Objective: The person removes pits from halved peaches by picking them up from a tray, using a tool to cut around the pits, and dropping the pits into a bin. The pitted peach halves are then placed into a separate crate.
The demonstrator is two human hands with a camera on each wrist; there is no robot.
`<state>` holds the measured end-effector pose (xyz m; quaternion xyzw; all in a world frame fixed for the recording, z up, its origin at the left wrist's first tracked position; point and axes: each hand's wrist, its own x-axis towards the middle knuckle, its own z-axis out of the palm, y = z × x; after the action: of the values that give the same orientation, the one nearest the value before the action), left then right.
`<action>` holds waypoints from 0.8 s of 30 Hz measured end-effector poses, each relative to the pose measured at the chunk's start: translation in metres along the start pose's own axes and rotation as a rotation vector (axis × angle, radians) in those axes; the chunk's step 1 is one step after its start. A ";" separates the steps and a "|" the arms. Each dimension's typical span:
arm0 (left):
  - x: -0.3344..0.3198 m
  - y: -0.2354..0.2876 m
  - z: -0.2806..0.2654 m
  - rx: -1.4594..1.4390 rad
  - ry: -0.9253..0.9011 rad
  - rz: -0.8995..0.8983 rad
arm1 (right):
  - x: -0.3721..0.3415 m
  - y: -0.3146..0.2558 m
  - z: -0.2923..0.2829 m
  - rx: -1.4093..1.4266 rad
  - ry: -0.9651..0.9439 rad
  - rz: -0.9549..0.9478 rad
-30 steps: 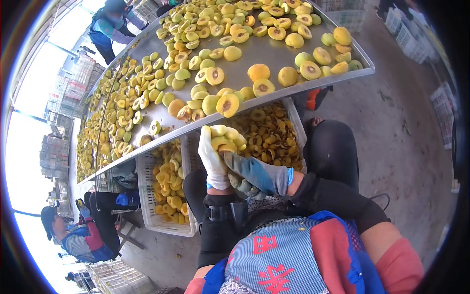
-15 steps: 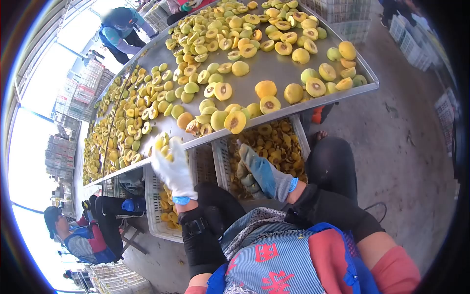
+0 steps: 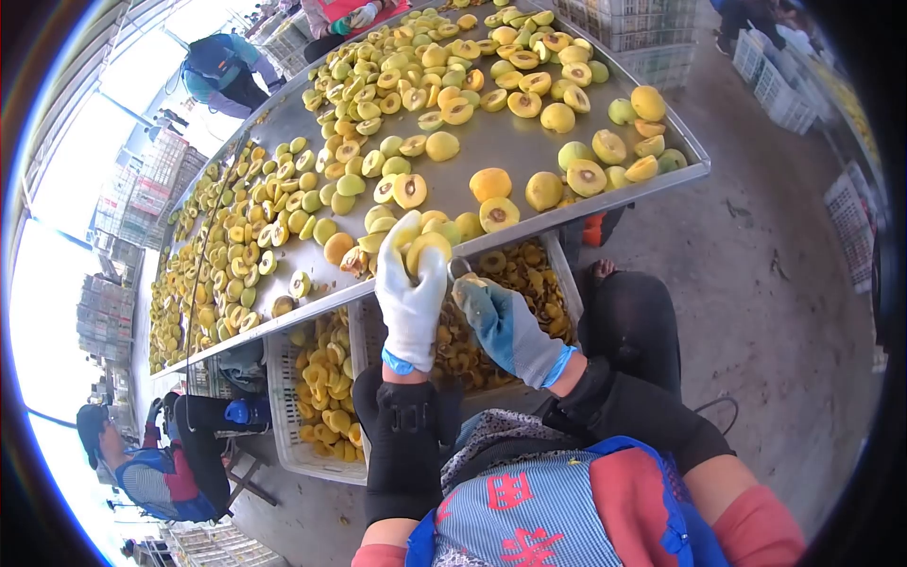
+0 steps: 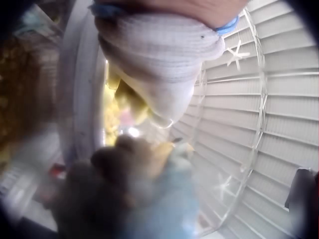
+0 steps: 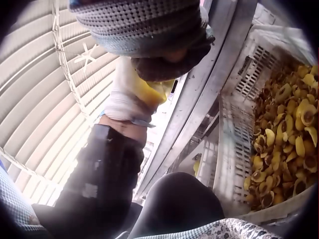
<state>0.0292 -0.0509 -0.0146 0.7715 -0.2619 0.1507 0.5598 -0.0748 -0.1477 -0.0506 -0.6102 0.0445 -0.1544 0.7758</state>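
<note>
My left hand in a white glove (image 3: 412, 298) grips a yellow fruit half (image 3: 430, 249) between thumb and fingers at the table's front edge. Just to its right, my right hand in a grey-blue glove (image 3: 511, 329) has its fingers curled round a small tool with a metal loop (image 3: 460, 266), close to the fruit. Blurred in the left wrist view, the white glove (image 4: 154, 59) is above the blue glove (image 4: 159, 199), with yellow-green fruit (image 4: 130, 101) beside the palm. The right wrist view has yellow fruit (image 5: 151, 92) below the grey glove (image 5: 144, 27); the tool cannot be made out there.
Halved fruit covers much of the metal table (image 3: 539, 142). Beneath its edge stand a white crate (image 3: 293, 439) of yellow pieces and another crate (image 3: 568, 269) of darker scraps. A seated person (image 3: 156, 472) is at the left; others are beyond the table.
My left hand first swung left from beside my right hand with yellow pieces, then came back right and now grips a fruit half. My right hand moved away slightly, and its tool loop now shows.
</note>
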 end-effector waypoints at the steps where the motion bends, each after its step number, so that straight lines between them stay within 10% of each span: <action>1: -0.005 0.003 -0.003 -0.227 -0.031 -0.181 | -0.001 -0.004 0.000 -0.074 -0.045 -0.036; 3: -0.013 0.025 -0.010 -0.544 -0.078 -0.591 | -0.001 -0.010 0.002 -0.143 -0.102 -0.022; 6: -0.024 0.032 -0.007 -0.563 -0.082 -0.439 | -0.002 -0.009 0.006 -0.163 -0.124 0.099; 7: -0.023 0.050 -0.005 -0.881 -0.014 -0.658 | -0.001 -0.004 0.004 -0.192 -0.127 0.113; 24: -0.037 0.039 -0.008 -0.619 -0.009 -0.652 | -0.014 0.008 0.009 -0.202 -0.316 0.254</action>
<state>-0.0230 -0.0439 -0.0011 0.6104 -0.0404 -0.1222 0.7816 -0.0844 -0.1331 -0.0577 -0.6908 0.0141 0.0473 0.7214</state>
